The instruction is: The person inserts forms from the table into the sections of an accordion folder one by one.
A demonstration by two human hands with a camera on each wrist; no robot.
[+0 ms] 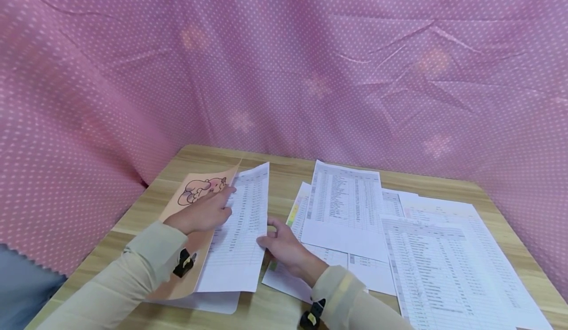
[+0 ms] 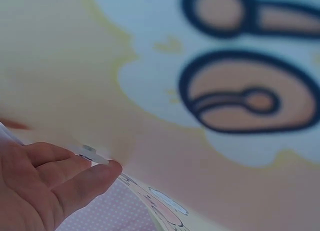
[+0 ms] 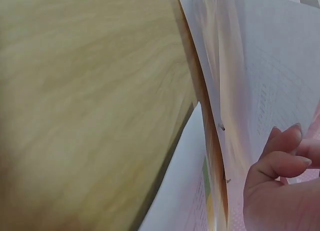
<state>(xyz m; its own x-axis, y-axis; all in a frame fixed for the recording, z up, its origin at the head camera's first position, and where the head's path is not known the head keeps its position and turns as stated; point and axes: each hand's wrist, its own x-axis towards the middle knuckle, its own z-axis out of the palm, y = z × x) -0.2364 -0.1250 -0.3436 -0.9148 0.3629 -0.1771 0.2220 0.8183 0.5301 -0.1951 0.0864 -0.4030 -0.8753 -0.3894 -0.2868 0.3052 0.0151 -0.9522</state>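
Head view, printed sheet [image 1: 241, 226]: we are finding it standing tilted, left edge passing behind the folder's cover; how deeply it is sitting we cannot tell.
Right hand [image 1: 288, 248]: we are pinching the sheet's right edge, thumb in front.
Left hand [image 1: 204, 216]: we are holding the tan folder [image 1: 199, 192] by its cover's edge, fingers nearly closed.
Progress: we are judging the work partway; one sheet is meeting the folder, while several loose papers [image 1: 346, 211] are lying outside it.
In the way: our right sleeve [image 1: 350, 295] is crossing those overlapping papers.
Around: wooden table [image 1: 142, 201] underneath, pink dotted cloth [image 1: 284, 73] hanging behind.
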